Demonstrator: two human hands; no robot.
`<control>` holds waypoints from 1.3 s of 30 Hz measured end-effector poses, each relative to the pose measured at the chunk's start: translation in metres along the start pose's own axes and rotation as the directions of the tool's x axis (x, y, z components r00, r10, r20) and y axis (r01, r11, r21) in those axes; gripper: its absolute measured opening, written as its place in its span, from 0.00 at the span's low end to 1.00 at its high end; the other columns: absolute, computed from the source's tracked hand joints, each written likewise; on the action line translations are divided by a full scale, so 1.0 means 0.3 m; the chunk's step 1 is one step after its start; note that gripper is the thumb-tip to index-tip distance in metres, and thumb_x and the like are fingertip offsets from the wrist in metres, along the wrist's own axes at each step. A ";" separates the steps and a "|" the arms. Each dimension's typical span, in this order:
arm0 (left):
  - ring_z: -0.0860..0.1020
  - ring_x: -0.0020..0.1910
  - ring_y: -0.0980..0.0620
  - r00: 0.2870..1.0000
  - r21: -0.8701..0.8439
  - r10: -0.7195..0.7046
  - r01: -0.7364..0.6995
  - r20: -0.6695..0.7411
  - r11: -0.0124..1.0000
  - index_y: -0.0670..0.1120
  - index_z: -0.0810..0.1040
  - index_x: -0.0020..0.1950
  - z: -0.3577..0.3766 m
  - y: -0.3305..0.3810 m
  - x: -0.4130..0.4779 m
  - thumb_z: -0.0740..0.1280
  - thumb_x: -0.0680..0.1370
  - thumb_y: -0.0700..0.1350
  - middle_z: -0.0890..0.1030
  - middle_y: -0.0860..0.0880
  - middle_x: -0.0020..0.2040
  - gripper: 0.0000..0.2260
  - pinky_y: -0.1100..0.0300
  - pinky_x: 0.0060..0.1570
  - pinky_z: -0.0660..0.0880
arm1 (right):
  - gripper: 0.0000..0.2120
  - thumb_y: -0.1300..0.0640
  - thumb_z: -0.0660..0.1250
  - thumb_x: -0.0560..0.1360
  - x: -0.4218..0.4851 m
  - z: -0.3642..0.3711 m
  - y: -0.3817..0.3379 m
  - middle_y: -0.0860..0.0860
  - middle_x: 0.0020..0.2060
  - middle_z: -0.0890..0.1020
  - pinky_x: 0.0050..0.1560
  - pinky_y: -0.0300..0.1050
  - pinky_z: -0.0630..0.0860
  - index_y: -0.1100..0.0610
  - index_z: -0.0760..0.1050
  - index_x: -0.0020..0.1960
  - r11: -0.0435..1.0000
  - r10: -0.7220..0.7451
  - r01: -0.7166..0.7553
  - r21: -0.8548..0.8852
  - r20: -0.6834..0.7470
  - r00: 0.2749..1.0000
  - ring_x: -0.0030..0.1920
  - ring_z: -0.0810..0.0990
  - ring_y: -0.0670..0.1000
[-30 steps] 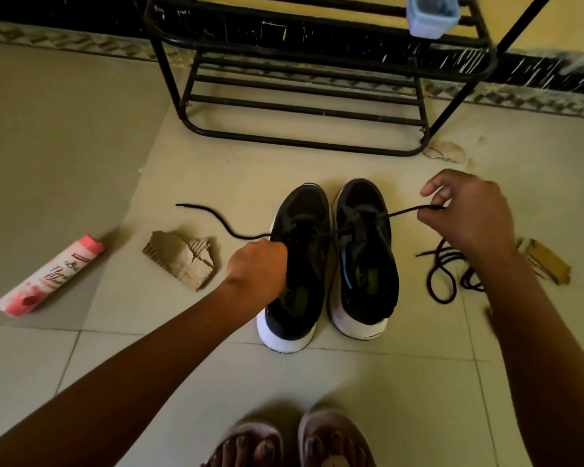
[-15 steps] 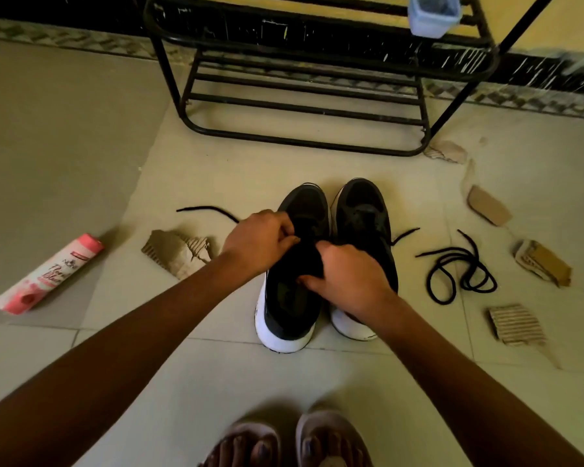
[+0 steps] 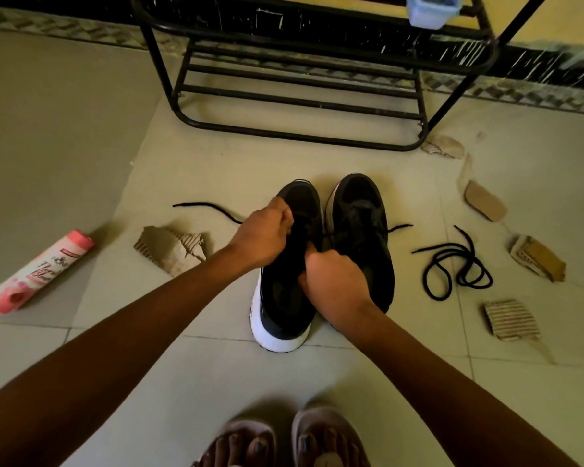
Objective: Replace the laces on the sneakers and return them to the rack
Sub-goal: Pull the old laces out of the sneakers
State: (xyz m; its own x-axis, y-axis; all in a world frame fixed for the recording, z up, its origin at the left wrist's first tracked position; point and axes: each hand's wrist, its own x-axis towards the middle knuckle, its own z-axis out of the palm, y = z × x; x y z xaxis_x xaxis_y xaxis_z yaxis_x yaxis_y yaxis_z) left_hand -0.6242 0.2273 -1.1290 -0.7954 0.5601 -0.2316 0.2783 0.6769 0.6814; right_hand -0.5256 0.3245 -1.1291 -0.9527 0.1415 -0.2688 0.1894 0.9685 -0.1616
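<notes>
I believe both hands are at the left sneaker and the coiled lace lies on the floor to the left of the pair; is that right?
Not quite: the head view shows the coiled lace on the floor to the right of the pair. The left hand and the right hand are indeed at the left sneaker.

Your tiled floor (image 3: 81,136) has the two black sneakers (image 3: 358,197) side by side in front of the rack (image 3: 300,136). There's a pink can (image 3: 38,273) lying off left, torn cardboard bits (image 3: 169,247) on both sides, and a loose lace (image 3: 452,267) coiled on the right.
</notes>
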 end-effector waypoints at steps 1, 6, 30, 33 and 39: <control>0.73 0.40 0.53 1.000 -0.136 -0.016 0.016 0.006 0.991 0.44 0.67 0.52 -0.010 0.006 0.000 0.55 0.82 0.40 0.75 0.47 0.42 0.02 0.61 0.42 0.69 | 0.13 0.58 0.54 0.81 0.001 0.002 -0.002 0.57 0.47 0.80 0.39 0.46 0.71 0.60 0.68 0.64 1.000 0.006 -0.006 -0.008 0.005 1.000 0.46 0.81 0.58; 0.74 0.39 0.55 0.999 -0.318 0.004 0.010 0.043 0.948 0.46 0.69 0.52 -0.109 0.054 0.007 0.64 0.78 0.42 0.76 0.49 0.40 0.05 0.65 0.41 0.73 | 0.11 0.61 0.56 0.80 0.005 0.005 -0.008 0.58 0.49 0.80 0.39 0.45 0.68 0.60 0.70 0.61 0.999 0.036 -0.035 -0.027 0.019 0.999 0.48 0.81 0.59; 0.73 0.38 0.56 0.999 -0.191 -0.032 0.027 -0.025 0.981 0.45 0.68 0.48 0.004 -0.009 -0.033 0.58 0.81 0.42 0.77 0.51 0.41 0.03 0.71 0.34 0.65 | 0.10 0.61 0.55 0.81 -0.009 -0.016 -0.028 0.57 0.50 0.80 0.41 0.44 0.70 0.61 0.70 0.60 0.998 0.051 -0.049 -0.040 0.050 0.997 0.49 0.80 0.57; 0.72 0.36 0.54 1.000 -0.262 -0.029 0.030 0.005 0.965 0.46 0.67 0.49 -0.020 -0.012 -0.029 0.64 0.78 0.42 0.74 0.51 0.36 0.05 0.63 0.39 0.69 | 0.10 0.62 0.54 0.81 -0.013 -0.023 -0.034 0.56 0.50 0.80 0.41 0.43 0.68 0.60 0.71 0.58 0.997 0.055 -0.051 -0.059 0.060 0.997 0.50 0.81 0.57; 0.73 0.41 0.46 0.984 0.387 0.119 -0.058 -0.136 0.920 0.45 0.64 0.59 -0.075 -0.003 -0.048 0.63 0.73 0.33 0.74 0.44 0.43 0.17 0.53 0.40 0.73 | 0.10 0.64 0.53 0.81 -0.020 -0.036 -0.055 0.57 0.51 0.80 0.42 0.43 0.69 0.61 0.72 0.57 0.998 0.037 -0.033 -0.050 0.082 0.996 0.51 0.80 0.56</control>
State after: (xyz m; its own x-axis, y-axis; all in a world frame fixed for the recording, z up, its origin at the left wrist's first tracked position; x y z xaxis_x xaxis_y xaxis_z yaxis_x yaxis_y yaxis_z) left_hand -0.6250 0.2079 -1.1105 -0.8222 0.5667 -0.0522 0.5107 0.7752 0.3718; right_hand -0.5257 0.3100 -1.1146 -0.9225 0.1595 -0.3515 0.2083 0.9723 -0.1055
